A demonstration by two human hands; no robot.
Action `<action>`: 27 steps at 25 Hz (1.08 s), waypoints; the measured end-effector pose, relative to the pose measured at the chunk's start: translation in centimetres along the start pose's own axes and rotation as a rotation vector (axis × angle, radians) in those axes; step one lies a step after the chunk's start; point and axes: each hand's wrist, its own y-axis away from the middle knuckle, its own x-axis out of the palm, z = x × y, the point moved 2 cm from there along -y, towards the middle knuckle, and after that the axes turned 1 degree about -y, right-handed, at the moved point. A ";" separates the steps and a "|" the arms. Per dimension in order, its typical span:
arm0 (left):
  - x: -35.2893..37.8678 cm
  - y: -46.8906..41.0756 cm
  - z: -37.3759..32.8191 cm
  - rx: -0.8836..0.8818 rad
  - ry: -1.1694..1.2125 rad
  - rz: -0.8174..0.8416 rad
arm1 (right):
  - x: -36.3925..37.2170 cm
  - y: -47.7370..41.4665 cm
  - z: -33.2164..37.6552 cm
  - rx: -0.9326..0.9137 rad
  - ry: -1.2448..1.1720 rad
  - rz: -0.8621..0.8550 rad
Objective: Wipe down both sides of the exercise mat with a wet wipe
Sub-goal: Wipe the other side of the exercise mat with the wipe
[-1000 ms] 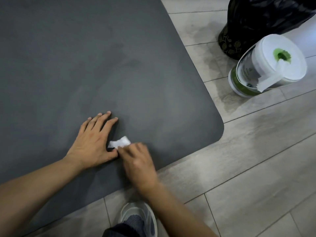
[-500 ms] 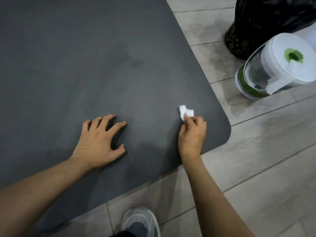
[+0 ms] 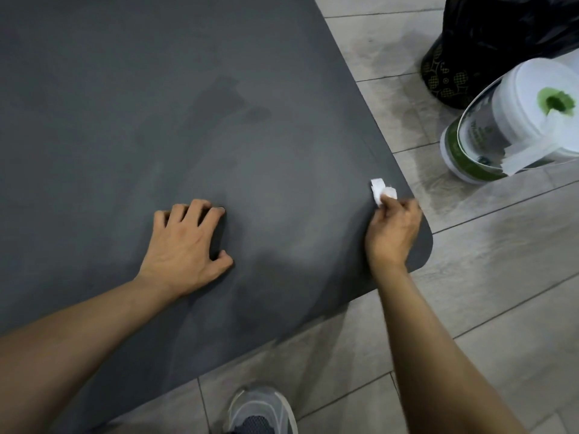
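Where the dark grey exercise mat (image 3: 156,120) fills the upper left and centre of the frame, its rounded corner sits at centre right on a grey tile floor (image 3: 501,277).

Right hand (image 3: 393,236): over that corner, fingers curled, pinching a small crumpled white wet wipe (image 3: 380,191) at the fingertips. The wipe lies against the mat just inside its right edge.

Left hand (image 3: 185,245): centre-left, fingers spread and arched, tips and thumb pressing on the mat surface, holding nothing.

Mat surface: darker, damp-looking streaks in the upper centre; a paler haze between the two hands.

Upper right of frame: white wipe canister (image 3: 476,130) with a green band, off the mat and near its right edge, a loose sheet trailing from its white top. Behind the canister, at the top right: black plastic bag (image 3: 501,42).

Bottom centre: toe of a grey shoe (image 3: 260,408) on the tiles, just off the mat's lower edge.
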 end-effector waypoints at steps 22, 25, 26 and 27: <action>1.9 -8.5 2.1 -0.107 0.066 -0.250 | 2.1 1.5 9.3 -0.079 -0.217 0.088; 2.0 -8.3 2.2 -0.111 0.078 -0.274 | 2.3 2.3 9.4 -0.366 -0.221 0.136; 2.0 -8.4 2.2 -0.108 0.089 -0.278 | 2.7 2.8 9.5 -0.450 -0.202 0.218; 2.1 -8.4 2.3 -0.109 0.099 -0.275 | 3.2 3.3 9.5 -0.491 -0.173 0.274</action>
